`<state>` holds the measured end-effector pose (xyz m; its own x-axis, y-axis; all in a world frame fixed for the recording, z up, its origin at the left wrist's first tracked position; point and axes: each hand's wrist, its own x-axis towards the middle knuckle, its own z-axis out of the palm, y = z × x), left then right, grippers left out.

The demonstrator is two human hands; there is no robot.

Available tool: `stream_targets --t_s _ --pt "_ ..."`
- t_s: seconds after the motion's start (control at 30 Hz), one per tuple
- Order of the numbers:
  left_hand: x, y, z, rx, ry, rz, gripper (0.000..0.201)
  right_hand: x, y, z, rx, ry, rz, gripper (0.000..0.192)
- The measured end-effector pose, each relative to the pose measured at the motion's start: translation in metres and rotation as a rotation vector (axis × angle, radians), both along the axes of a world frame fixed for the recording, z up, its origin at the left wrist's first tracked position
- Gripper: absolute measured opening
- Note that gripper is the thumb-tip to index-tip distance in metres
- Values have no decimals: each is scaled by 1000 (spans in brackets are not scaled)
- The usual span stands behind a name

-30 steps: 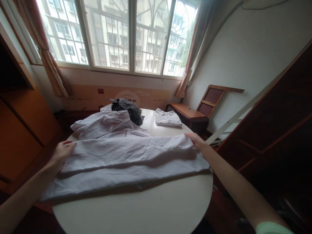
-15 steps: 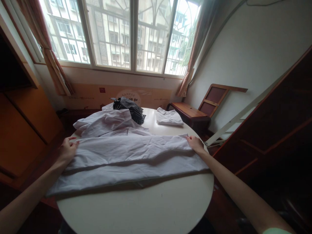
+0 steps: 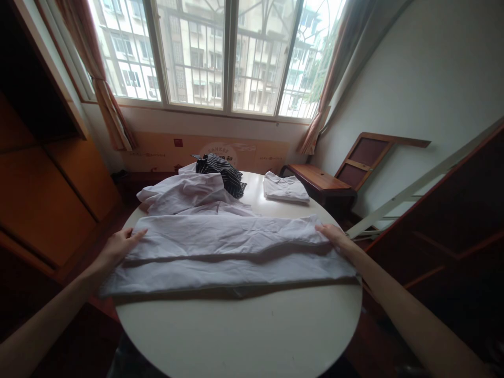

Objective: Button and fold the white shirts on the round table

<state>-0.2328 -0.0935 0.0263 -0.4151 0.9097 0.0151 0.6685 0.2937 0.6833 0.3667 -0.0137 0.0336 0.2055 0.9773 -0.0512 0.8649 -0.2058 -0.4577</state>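
Left hand [image 3: 118, 245] lies flat, fingers extended and unclenched, on the left end of the white shirt [image 3: 232, 252]; it pins the cloth and pinches nothing. Right hand [image 3: 334, 236] rests likewise on the shirt's right end, fingers spread along the upper folded layer, palm down, no closed hold visible. The shirt is laid lengthwise as a long folded band across the middle of the round white table [image 3: 244, 336], its left end overhanging the table's left edge and its right end reaching the right edge.

Behind it, toward the far edge: a crumpled white garment [image 3: 185, 194], a black-and-white striped garment [image 3: 220, 170] touching it, and a folded white shirt [image 3: 285, 189] set apart at the far right. A wooden folding chair [image 3: 334, 178] stands beyond the table, a window [image 3: 220, 52] above.

Risk, as judged: the overhanging left end could drag the band off the edge if the left palm lifts (cloth slides easily on a smooth top). Flat palms give little control, so the upper layer may creep and spoil the fold line.

Writing: a cardboard panel [image 3: 244, 152] under the window carries a round printed mark with characters, too small to read reliably.
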Motion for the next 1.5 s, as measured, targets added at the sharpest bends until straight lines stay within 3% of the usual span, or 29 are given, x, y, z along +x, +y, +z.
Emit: stream_targets --t_s 0.1,0.17,0.2,0.27,0.33,0.4,0.53,0.63,0.73,0.83,0.9,0.97,1.07,1.2,1.33,1.5 --pt "6 -10 -1 -12 20 57 54 2 -9 4 -12 -33 -37 28" --pt "8 -17 -1 60 51 79 70 2 -19 8 132 -130 -33 33" --pt "9 -21 -1 111 100 33 78 1 -26 10 218 -158 34 40" --pt "10 -29 1 206 235 -179 83 -3 -40 13 311 -149 299 51" --pt "11 -36 2 214 304 -438 72 -8 -52 13 296 -114 571 53" --pt "12 -41 2 144 303 -599 57 -14 -60 10 284 -130 675 46" --pt "12 -43 -3 124 313 -636 42 -24 -62 -1 390 -290 610 35" --pt "9 -36 -2 137 334 -613 38 -30 -56 2 376 -400 557 31" --pt "4 -21 11 152 397 -559 35 -35 -47 20 370 -452 450 26" --pt "-1 -7 29 297 494 -483 38 -39 -44 37 482 -433 341 29" --pt "-2 -4 35 403 535 -462 40 -40 -48 38 533 -405 340 29" --pt "-2 -9 31 416 549 -485 40 -39 -56 29 496 -374 426 28" --pt "-4 -22 10 266 539 -613 39 -34 -68 7 404 -304 596 31" --pt "-5 -32 -11 157 530 -670 46 -29 -75 -9 411 -244 624 35" --pt "-3 -32 -10 169 571 -621 47 -28 -74 -9 394 -226 598 38" --pt "-3 -31 -12 167 608 -608 47 -17 -77 -12 480 -253 652 40"
